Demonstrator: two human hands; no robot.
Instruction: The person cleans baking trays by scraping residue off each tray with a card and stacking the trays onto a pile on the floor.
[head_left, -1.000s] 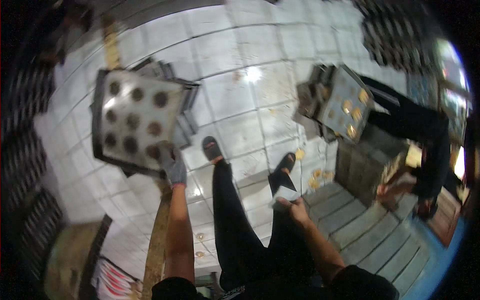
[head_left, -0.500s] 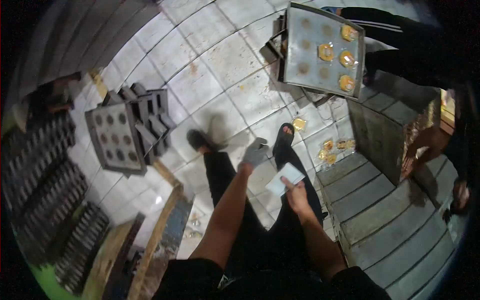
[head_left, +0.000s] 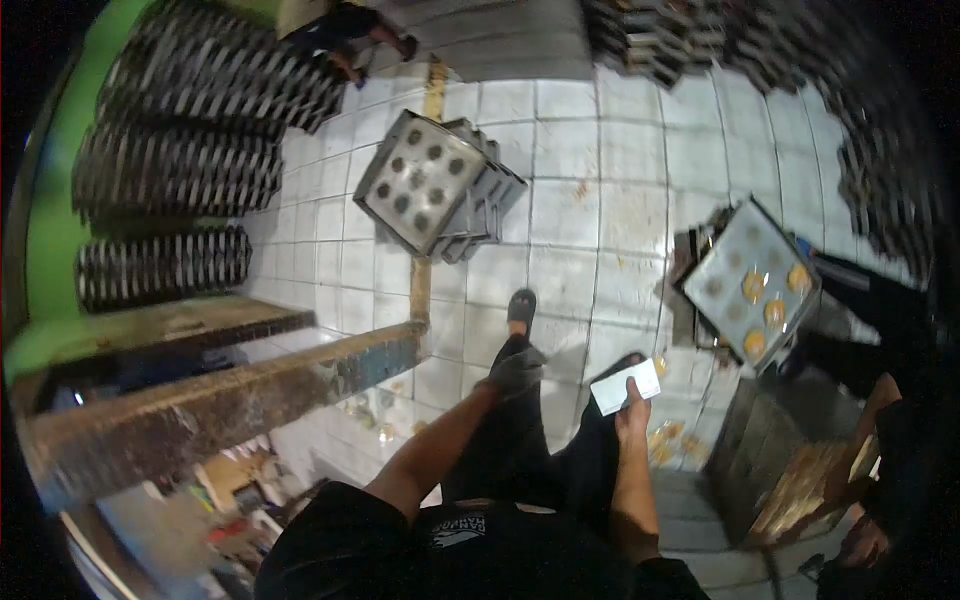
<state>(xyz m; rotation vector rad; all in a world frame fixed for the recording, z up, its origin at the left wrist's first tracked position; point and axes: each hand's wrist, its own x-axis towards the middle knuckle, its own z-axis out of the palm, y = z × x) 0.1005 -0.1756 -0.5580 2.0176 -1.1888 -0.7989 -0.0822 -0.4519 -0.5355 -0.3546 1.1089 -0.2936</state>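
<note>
My right hand (head_left: 633,405) is closed on a white paper pad (head_left: 625,387), thumb on top, above my right foot. My left hand (head_left: 515,372), in a grey glove, is over my left leg near the sandal (head_left: 521,305); it is blurred and dark, so its fingers cannot be made out. Ahead on the floor is a stack of metal trays (head_left: 420,180), its top one marked with dark round spots. Another tray (head_left: 752,285) at the right holds several yellow wrapped pieces along one side.
Tall stacks of dark trays (head_left: 180,170) line the left. A wooden beam (head_left: 230,400) runs at the lower left. Wrapped pieces (head_left: 675,442) lie on the tiles beside a metal block (head_left: 775,430). A co-worker's arm (head_left: 850,480) shows at the right, another person (head_left: 345,30) at the top.
My left hand has left the spotted tray stack and come back over my left leg. My right hand still holds the pad, now seen flatter. The view has turned.
</note>
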